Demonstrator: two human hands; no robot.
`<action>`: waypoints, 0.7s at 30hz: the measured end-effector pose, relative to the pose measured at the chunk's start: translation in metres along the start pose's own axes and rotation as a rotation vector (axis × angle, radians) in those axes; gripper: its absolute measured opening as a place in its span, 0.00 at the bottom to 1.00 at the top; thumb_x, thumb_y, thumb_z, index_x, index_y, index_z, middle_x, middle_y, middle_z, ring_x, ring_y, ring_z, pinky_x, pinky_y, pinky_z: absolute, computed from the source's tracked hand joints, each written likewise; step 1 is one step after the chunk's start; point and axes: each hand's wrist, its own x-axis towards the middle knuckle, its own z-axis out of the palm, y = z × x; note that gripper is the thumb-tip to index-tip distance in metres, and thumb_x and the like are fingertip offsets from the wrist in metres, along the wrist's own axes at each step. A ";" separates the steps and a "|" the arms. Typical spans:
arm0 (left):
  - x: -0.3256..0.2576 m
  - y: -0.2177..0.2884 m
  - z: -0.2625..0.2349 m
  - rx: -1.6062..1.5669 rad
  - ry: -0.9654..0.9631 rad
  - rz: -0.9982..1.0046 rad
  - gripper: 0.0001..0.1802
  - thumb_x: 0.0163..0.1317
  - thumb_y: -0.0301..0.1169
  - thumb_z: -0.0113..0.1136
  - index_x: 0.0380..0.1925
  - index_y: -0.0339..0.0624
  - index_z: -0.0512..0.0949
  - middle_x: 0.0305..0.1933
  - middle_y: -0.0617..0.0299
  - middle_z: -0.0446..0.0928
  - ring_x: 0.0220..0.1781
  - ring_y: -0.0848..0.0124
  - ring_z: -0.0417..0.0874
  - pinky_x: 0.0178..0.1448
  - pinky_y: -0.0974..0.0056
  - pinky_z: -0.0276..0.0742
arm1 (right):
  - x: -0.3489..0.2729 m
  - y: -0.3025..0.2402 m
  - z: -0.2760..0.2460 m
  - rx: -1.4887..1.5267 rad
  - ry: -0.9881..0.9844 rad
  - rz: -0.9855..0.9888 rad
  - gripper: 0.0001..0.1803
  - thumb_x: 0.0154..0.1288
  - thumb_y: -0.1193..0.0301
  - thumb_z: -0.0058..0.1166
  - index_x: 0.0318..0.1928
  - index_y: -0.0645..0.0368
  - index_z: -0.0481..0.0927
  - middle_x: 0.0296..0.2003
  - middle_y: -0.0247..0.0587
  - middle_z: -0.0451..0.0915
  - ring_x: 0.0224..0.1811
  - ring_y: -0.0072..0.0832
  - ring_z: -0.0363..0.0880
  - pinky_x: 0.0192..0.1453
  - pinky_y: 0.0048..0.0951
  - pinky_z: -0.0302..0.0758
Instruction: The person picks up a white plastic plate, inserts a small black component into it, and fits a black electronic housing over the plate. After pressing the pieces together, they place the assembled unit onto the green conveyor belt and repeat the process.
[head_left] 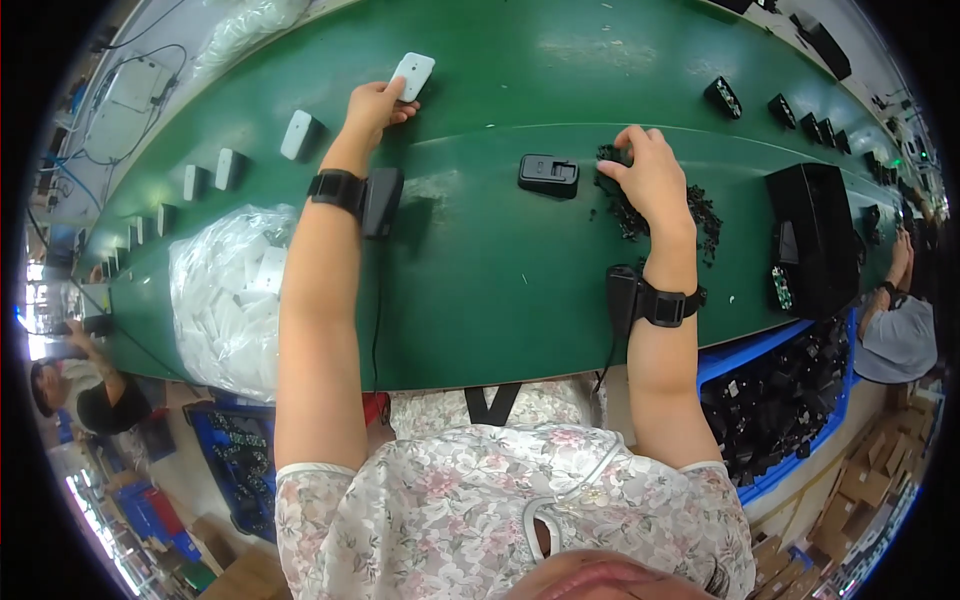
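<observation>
My left hand (pixel 376 107) is stretched toward the far side of the table, its thumb and fingers closed round a white plastic casing (pixel 413 78) with rounded corners. Over a pile of small black parts (pixel 632 215), my right hand (pixel 648 172) curls, thumb and fingertips pinching at the pile's far edge. Small black parts show between those fingertips; which one is gripped is too small to make out. A black casing (pixel 548 174) with a recessed top lies left of that hand, apart from it.
White casings (pixel 298 135) stand in a row at the left, behind a clear bag of white parts (pixel 232 310). At the right are a black box (pixel 815 240), several black casings (pixel 723 97), and a blue crate (pixel 780 400) of black parts. Co-workers (pixel 897 320) sit at both sides.
</observation>
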 end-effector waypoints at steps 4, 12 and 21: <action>0.005 0.013 -0.007 0.149 -0.020 -0.120 0.22 0.67 0.43 0.53 0.44 0.30 0.74 0.30 0.55 0.81 0.24 0.76 0.78 0.28 0.74 0.74 | 0.005 0.008 0.006 0.050 -0.073 -0.020 0.09 0.56 0.71 0.60 0.34 0.58 0.74 0.33 0.39 0.74 0.36 0.38 0.74 0.42 0.37 0.72; -0.004 -0.003 -0.019 0.598 0.372 0.019 0.27 0.62 0.50 0.58 0.44 0.33 0.72 0.27 0.55 0.80 0.23 0.67 0.79 0.28 0.63 0.74 | 0.009 -0.004 -0.003 -0.014 -0.079 -0.030 0.06 0.58 0.71 0.55 0.34 0.56 0.73 0.34 0.41 0.76 0.39 0.41 0.76 0.43 0.38 0.72; -0.211 0.009 0.001 0.916 0.112 0.560 0.09 0.60 0.37 0.59 0.33 0.46 0.74 0.34 0.57 0.74 0.35 0.54 0.79 0.36 0.54 0.75 | 0.011 0.013 -0.015 0.084 0.075 0.042 0.05 0.59 0.72 0.56 0.34 0.60 0.75 0.25 0.43 0.78 0.28 0.35 0.77 0.37 0.32 0.73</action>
